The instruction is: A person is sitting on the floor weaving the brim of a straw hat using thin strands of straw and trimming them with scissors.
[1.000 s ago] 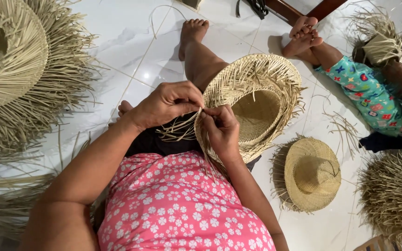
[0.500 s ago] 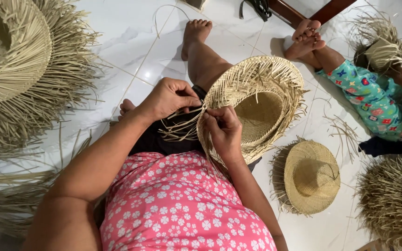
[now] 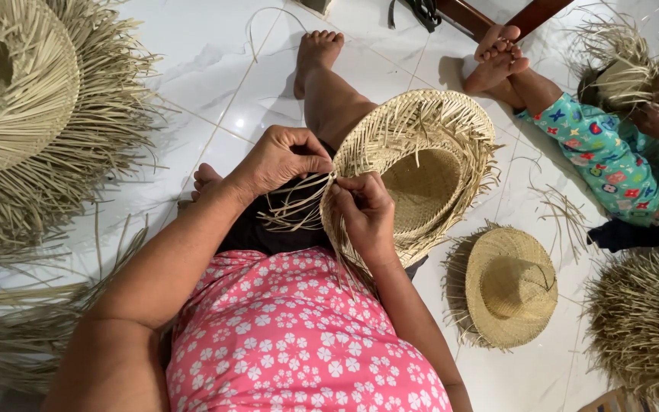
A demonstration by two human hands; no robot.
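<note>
A half-woven straw hat (image 3: 421, 164) stands tilted on my lap, its hollow crown facing me and loose strands fringing the brim. My left hand (image 3: 282, 159) pinches a few loose straw strands (image 3: 295, 207) at the brim's left edge. My right hand (image 3: 366, 214) grips the brim just below that spot, fingers closed on the weave. Both hands nearly touch. I sit on a white tiled floor (image 3: 192, 84) in a pink flowered top, one leg stretched out ahead.
A big unfinished hat (image 3: 20, 99) with long fringe lies at the upper left. A finished small hat (image 3: 509, 286) lies right of my lap, another fringed one (image 3: 638, 328) further right. Another person's legs in patterned trousers (image 3: 600, 156) sit at the upper right, hands on a hat.
My left hand has shifted slightly right along the brim, drawing the strands tighter. The hat has tilted a little. The view has drifted slightly.
</note>
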